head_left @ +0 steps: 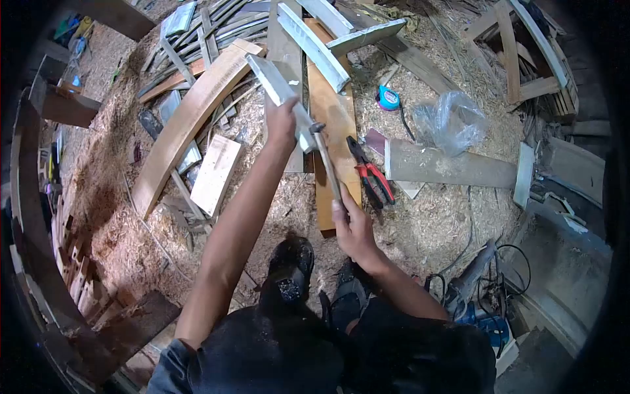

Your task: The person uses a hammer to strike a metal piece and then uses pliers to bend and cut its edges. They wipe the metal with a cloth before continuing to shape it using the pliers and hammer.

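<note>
My left hand (281, 125) is closed around a short wooden board (270, 77) with worn pale paint, held tilted over the planks. A hammer (327, 163) is in my right hand (356, 230), its head overlapping the lower end of the board in this view. Beneath both lies a long orange-brown plank (333, 115). Red-handled pliers (369, 172) rest at that plank's right edge, close to the hammer.
Wood shavings cover the ground. A curved wooden piece (190, 118) and a pale block (217, 174) lie left. To the right are a blue tape measure (388, 98), a clear plastic bag (453, 121), a wide board (453, 165) and a corded power tool (482, 322).
</note>
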Tool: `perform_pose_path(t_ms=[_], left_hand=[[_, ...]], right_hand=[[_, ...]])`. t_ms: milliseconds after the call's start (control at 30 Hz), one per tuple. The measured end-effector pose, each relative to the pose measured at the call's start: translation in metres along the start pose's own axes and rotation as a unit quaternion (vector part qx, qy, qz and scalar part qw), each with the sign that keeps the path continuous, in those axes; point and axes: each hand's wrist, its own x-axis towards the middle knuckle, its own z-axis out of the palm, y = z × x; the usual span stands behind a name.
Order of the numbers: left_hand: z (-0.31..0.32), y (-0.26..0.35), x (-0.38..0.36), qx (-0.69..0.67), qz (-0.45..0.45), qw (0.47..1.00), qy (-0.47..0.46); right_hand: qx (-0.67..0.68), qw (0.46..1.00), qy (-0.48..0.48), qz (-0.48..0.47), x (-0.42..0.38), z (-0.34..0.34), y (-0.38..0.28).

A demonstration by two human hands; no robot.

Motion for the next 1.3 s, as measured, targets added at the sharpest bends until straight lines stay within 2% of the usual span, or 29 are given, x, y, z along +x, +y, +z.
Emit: perform_pose_path(t_ms=[33,100,167,200,300,433,467,567,600,667,800,900,1033,1100,1167,1200,1300], left_hand=[[0.004,-0.002,0.005,0.042,-0.026,0.999,0.009],[0.021,0.007,0.002,0.037,-0.044,0.998,0.015],[0.035,0.016,0.001,0.034,-0.031,0.999,0.004],[0.039,0.019,0.001,0.032,-0.027,0.999,-0.001],[0.039,0.028,0.001,0.041,-0.031,0.998,-0.044],[0.032,0.001,0.02,0.087,-0.014,0.996,-0.032],[0.031,-0.002,0.023,0.094,-0.006,0.995,-0.035],[0.037,0.02,0.008,0.124,-0.038,0.991,-0.024],[0.039,0.015,0.01,0.09,0.023,0.995,-0.021],[0.034,0.009,0.014,0.105,0.003,0.994,-0.026],[0.043,0.025,0.001,0.102,-0.031,0.994,-0.007],[0.037,0.014,0.011,0.077,0.002,0.997,-0.033],[0.034,0.009,0.013,0.123,-0.009,0.992,-0.02],[0.037,0.01,0.015,0.098,0.006,0.995,-0.014],[0.038,0.017,0.01,0.103,-0.04,0.994,-0.018],[0.039,0.022,0.009,0.108,-0.062,0.992,-0.022],[0.039,0.016,0.012,0.116,-0.048,0.992,-0.026]], right_hand=[[-0.009,1.0,-0.002,0.017,-0.004,-0.005,-0.005],[-0.026,0.999,-0.001,0.039,-0.015,-0.01,-0.005],[-0.043,0.998,0.006,0.049,-0.025,-0.011,0.006],[-0.039,0.995,-0.003,0.092,-0.029,-0.015,0.006],[-0.005,0.998,0.042,0.052,-0.031,-0.016,0.0],[0.012,0.997,0.014,0.07,-0.031,-0.012,-0.002],[0.005,0.992,-0.011,0.127,-0.032,-0.014,-0.003],[-0.008,0.997,0.064,0.037,-0.04,-0.005,0.006],[-0.013,0.998,0.051,0.034,-0.039,-0.003,0.009],[-0.025,0.999,0.025,0.027,-0.034,-0.002,0.016],[0.007,0.996,0.086,0.025,-0.046,-0.002,0.019],[-0.036,0.998,0.013,0.041,-0.029,-0.003,0.017],[-0.051,0.986,0.136,-0.083,-0.041,0.0,0.027],[-0.048,0.995,0.082,0.001,-0.042,-0.001,0.02],[-0.038,0.997,0.032,0.067,-0.027,-0.003,0.015],[-0.04,0.993,0.105,-0.044,-0.032,0.004,0.034],[-0.052,0.995,0.085,-0.001,-0.063,0.01,0.051]])
